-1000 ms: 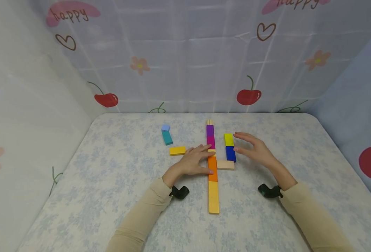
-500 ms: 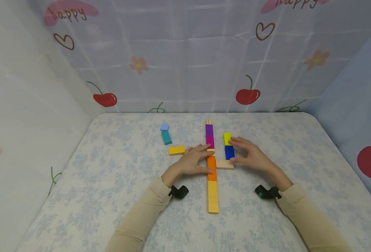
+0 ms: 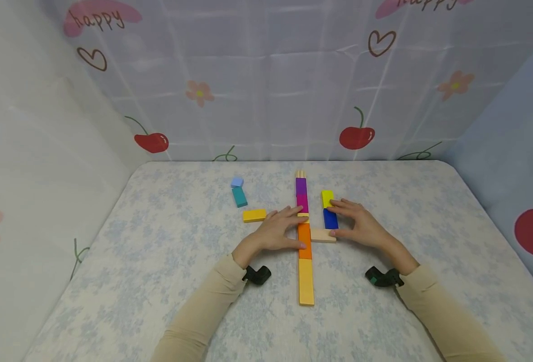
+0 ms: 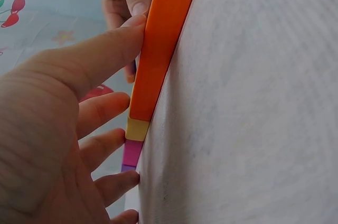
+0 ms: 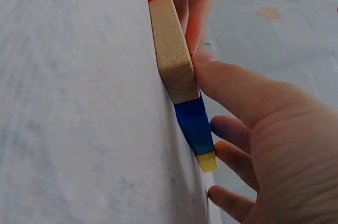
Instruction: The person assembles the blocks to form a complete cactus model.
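A line of flat coloured blocks runs away from me on the table. It holds a long yellow block (image 3: 306,282), an orange block (image 3: 304,241), a magenta block (image 3: 302,203) and a purple block (image 3: 301,185). My left hand (image 3: 277,232) lies across it, thumb on the orange block's edge, fingertips by the magenta one. To the right, a plain wooden block (image 3: 321,236) juts from the orange block, with a blue block (image 3: 330,218) and a yellow-green block (image 3: 327,198) beyond it. My right hand (image 3: 363,226) touches these with spread fingers, thumb on the wooden block.
Left of the line lie a yellow block (image 3: 254,215), a teal block (image 3: 239,197) and a small light-blue block (image 3: 236,182). Several thin pale sticks (image 3: 301,174) stand at the line's far end. A patterned curtain hangs behind the table (image 3: 180,241).
My right hand has come left and down onto the wooden, blue and yellow-green blocks, which it stood beside before. My left hand has stayed where it was.
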`<state>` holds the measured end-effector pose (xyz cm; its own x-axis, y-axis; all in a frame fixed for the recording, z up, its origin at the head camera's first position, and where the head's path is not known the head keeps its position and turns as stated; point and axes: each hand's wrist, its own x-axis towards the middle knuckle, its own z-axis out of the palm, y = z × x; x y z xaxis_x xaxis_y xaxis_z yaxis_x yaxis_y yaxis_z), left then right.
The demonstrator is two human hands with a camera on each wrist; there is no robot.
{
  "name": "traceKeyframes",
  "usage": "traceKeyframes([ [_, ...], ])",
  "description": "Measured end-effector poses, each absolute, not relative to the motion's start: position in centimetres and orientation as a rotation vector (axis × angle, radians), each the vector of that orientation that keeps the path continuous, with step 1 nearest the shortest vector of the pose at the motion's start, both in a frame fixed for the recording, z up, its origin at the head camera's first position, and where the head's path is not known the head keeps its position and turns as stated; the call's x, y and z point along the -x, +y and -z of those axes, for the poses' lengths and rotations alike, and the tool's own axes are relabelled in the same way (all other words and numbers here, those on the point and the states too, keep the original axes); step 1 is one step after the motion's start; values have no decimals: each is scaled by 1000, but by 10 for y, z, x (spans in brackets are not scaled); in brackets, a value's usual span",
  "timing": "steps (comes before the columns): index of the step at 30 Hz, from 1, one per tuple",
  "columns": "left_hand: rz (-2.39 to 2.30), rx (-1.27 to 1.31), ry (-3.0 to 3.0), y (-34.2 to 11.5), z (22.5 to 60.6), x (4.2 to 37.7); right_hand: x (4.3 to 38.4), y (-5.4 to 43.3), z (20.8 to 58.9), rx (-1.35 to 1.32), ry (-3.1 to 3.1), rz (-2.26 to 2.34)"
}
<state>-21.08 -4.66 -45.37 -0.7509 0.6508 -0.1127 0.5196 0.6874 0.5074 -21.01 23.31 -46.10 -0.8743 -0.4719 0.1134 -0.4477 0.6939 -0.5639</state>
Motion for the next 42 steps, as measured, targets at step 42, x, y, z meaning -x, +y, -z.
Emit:
traceKeyframes([
  [42,-1143,-460,2681,-160,427,229,211,234,462,751,2836,934],
])
